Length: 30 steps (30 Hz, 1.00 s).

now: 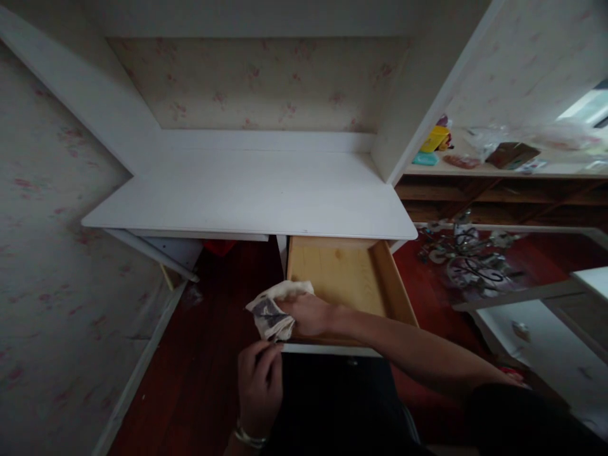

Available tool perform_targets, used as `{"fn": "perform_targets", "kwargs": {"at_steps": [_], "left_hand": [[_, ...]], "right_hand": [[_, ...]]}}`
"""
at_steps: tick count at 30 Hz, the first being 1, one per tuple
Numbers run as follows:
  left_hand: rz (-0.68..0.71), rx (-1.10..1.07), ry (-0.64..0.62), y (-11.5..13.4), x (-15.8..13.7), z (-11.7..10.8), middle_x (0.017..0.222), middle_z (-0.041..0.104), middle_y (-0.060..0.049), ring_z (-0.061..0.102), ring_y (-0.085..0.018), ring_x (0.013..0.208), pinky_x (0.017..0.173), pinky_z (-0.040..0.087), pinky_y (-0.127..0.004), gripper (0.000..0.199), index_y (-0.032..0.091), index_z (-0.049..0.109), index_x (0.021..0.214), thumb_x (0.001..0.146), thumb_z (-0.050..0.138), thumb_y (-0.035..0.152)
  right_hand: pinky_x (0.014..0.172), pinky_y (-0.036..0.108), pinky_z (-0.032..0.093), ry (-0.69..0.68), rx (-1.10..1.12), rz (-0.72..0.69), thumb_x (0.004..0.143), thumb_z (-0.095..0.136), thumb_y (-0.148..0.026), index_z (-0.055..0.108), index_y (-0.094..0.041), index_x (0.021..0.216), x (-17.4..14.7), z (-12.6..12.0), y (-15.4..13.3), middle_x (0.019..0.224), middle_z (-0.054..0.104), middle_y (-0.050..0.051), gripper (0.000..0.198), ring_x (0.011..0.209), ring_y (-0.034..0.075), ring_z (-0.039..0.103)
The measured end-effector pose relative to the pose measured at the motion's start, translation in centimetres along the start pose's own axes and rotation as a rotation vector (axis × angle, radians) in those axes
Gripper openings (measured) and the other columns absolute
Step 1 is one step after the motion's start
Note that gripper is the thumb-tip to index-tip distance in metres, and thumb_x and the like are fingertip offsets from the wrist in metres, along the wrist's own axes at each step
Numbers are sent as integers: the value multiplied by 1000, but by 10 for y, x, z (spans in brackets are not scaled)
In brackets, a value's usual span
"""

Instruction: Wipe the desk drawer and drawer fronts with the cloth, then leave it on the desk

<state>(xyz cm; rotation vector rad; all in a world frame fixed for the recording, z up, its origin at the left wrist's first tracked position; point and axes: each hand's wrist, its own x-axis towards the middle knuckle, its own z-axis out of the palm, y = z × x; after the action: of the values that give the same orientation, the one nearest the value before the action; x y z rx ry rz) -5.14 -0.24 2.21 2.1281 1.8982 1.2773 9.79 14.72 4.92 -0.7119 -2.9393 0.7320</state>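
Floral wallpaper wraps the alcove, and a white surface (pixel 256 193) fills it wall to wall, its top bare and its front edge running just above a pulled-out drawer (pixel 349 278). Light wood, that drawer, open toward the person, with its pale floor showing and its white front lip low in the view.

Right hand (pixel 308 315) reaches in from the lower right, forearm stretched long across the drawer's front, wrist straight, knuckles up. Fingers are clamped on a crumpled cloth (pixel 275 308), pale with a dark smudge, bunched at the drawer's front left corner and hanging partly over the left side wall. Left hand (pixel 259 386) rises from below, back of the hand to the camera, bracelet at the wrist. Its fingers are curled together with the tips right at the cloth's lower edge; whether they pinch it, I cannot tell.

Left of the drawer there is dark red floor (pixel 190 373), open all the way to the skirting along the wall. On the right the drawer's side stands near more floor, with a tangle of clutter (pixel 468 256) well apart, and a shelf (pixel 503 168) of odds and ends beyond it.
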Motion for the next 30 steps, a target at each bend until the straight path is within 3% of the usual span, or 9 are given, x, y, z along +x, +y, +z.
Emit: {"fn": "perform_targets", "kwargs": {"at_steps": [4, 9, 16, 22, 26, 30], "left_hand": [[-194, -51, 65, -8, 21, -1, 94, 54, -5, 54, -17, 90, 82, 46, -32, 11, 19, 63, 91, 85, 54, 22], [-300, -195, 12, -2, 41, 21, 91, 54, -3, 53, -14, 84, 75, 46, -28, 14, 19, 58, 93, 88, 48, 26], [-242, -217, -192, 11, 57, 59, 85, 54, -2, 53, -14, 78, 73, 45, -28, 15, 21, 58, 95, 88, 48, 29], [-110, -94, -349, 16, 57, 77, 95, 55, -5, 55, -18, 93, 87, 44, -32, 16, 22, 60, 95, 87, 47, 27], [-68, 51, -440, 17, 53, 77, 96, 57, -5, 54, -19, 93, 85, 44, -33, 18, 23, 61, 94, 87, 46, 30], [-37, 151, -504, 19, 51, 76, 96, 59, -4, 53, -19, 90, 77, 45, -31, 18, 24, 61, 92, 88, 45, 31]], "right_hand": [[67, 24, 45, -153, 134, -20, 74, 56, -18, 61, -22, 106, -21, 0, -18, 92, 69, 3, 33, 83, 18, 63], [64, 24, 42, -259, 170, 41, 70, 55, -16, 65, -19, 97, -43, -5, -5, 91, 69, 6, 29, 80, 19, 63], [59, 23, 38, -427, 260, 152, 68, 52, -10, 67, -14, 91, -105, -30, 17, 84, 69, 7, 28, 71, 16, 59], [57, 24, 37, -512, 143, 386, 70, 55, -13, 67, -16, 88, -183, -51, 35, 80, 69, 7, 22, 71, 18, 63], [66, 26, 44, -449, -51, 539, 74, 58, -19, 65, -21, 99, -221, -71, 28, 87, 70, 7, 26, 81, 22, 66], [84, 31, 47, -150, -215, 621, 77, 48, -10, 53, -21, 124, -241, -70, 19, 114, 64, 11, 49, 104, 23, 60]]}}
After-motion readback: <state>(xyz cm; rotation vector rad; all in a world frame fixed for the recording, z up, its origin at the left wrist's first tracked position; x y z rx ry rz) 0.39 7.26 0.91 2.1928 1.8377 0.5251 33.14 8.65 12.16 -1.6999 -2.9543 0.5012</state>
